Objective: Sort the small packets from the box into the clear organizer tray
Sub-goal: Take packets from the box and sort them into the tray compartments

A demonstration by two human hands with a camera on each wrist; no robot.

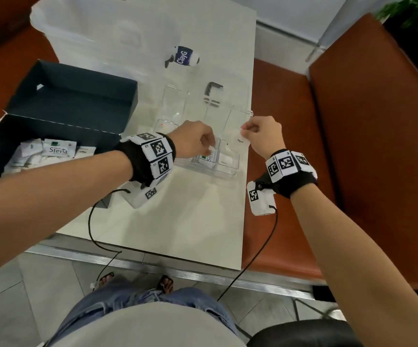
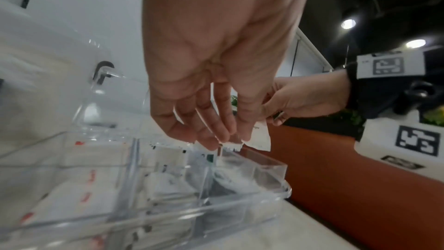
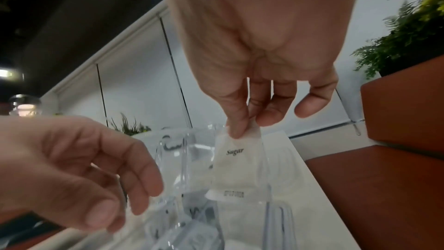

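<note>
Two forearms with marker-covered wristbands reach over a pale surface (image 1: 173, 221). Left hand (image 1: 193, 144) hangs over the clear organizer tray (image 1: 228, 172), fingers curled down onto a Stevia packet (image 1: 209, 156) in the middle near compartment; whether that grip pinches or only touches is hard to make out. Right hand (image 1: 263, 136) pinches the top corner of a white Sugar packet (image 1: 240, 141) between thumb and fingers, dangling it above the tray's right compartment. Farther left, a dark box (image 1: 60, 126) holds more packets (image 1: 53, 152), partly hidden by the left arm.
</note>
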